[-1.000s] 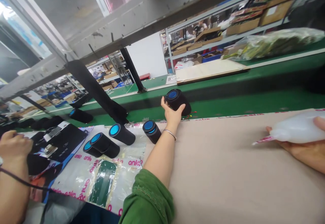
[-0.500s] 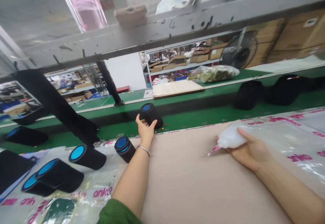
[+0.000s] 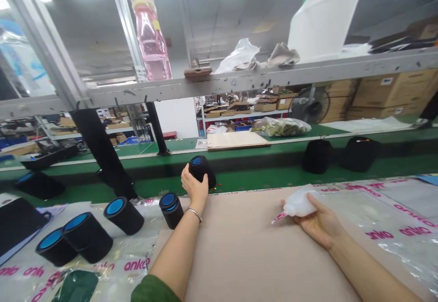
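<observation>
My left hand (image 3: 193, 185) is stretched forward and wrapped round a black cylinder with a blue top (image 3: 202, 169), which stands at the edge of the green conveyor belt (image 3: 260, 179). My right hand (image 3: 320, 222) rests on the brown cardboard sheet (image 3: 249, 252) and grips a small white squeeze bottle (image 3: 297, 204) whose pink nozzle points left. Another black cylinder with a blue top (image 3: 171, 209) stands just left of my left forearm.
Three more black cylinders (image 3: 123, 215) lie on printed plastic bags (image 3: 116, 265) at the left. Two black covered objects (image 3: 318, 156) sit on the belt at the right. A grey shelf rail (image 3: 239, 80) overhead carries a pink bottle (image 3: 150, 37) and a white container (image 3: 323, 19).
The camera has tilted up and swung right, bringing the overhead shelf into view. My left hand stays on the same cylinder at the belt. My right hand with the bottle has come nearer the middle.
</observation>
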A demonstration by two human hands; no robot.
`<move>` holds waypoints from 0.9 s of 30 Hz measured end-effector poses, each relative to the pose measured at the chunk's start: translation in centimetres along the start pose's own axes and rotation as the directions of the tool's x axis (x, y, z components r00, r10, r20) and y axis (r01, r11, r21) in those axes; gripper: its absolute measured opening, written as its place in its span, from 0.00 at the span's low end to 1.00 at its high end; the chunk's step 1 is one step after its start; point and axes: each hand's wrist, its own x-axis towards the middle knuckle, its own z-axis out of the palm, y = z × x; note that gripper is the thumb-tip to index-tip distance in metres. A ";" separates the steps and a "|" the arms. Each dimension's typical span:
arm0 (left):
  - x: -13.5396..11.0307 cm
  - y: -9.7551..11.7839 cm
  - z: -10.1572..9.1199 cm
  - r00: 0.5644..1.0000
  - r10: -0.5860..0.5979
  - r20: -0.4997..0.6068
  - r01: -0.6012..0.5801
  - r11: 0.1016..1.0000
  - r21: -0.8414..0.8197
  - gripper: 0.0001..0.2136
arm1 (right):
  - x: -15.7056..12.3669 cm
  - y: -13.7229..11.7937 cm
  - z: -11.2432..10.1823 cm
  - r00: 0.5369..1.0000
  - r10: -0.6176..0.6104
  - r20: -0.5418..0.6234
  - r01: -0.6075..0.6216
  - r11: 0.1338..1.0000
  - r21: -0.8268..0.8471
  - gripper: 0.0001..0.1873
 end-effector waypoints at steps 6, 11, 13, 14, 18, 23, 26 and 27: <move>-1.2 4.9 -2.2 0.973 0.218 0.069 -0.202 0.960 -0.192 0.19 | 0.1 0.0 -0.3 1.000 -0.001 0.032 0.002 0.999 -0.036 0.35; -4.4 10.5 -4.5 0.821 0.476 0.314 -0.346 0.854 -0.389 0.08 | -0.3 -0.1 -0.1 0.999 0.010 0.037 -0.008 0.997 -0.070 0.33; -6.2 11.7 -5.0 0.737 0.539 0.408 -0.364 0.825 -0.431 0.08 | -0.6 0.0 0.1 0.999 0.006 0.042 -0.003 0.997 -0.079 0.34; -7.0 12.0 -5.0 0.699 0.550 0.457 -0.361 0.823 -0.439 0.08 | -0.6 0.1 0.2 0.999 0.002 0.046 0.001 0.997 -0.081 0.34; -10.2 10.6 -3.6 0.538 0.488 0.687 -0.285 0.873 -0.397 0.03 | -0.5 0.3 0.5 0.998 -0.015 0.054 0.019 0.997 -0.078 0.34; -12.8 6.8 -0.4 0.327 0.280 0.903 -0.181 0.956 -0.231 0.04 | -0.9 -0.2 -0.1 0.999 -0.008 0.052 0.013 0.995 -0.103 0.33; -13.6 6.3 0.5 0.303 0.141 0.942 -0.129 0.986 -0.106 0.06 | -0.8 -0.4 -0.2 0.998 0.003 0.066 0.008 0.985 -0.171 0.32; -13.7 6.5 0.5 0.306 0.100 0.947 -0.112 0.991 -0.068 0.07 | -0.4 -0.1 0.3 0.997 0.011 0.073 0.005 0.977 -0.211 0.30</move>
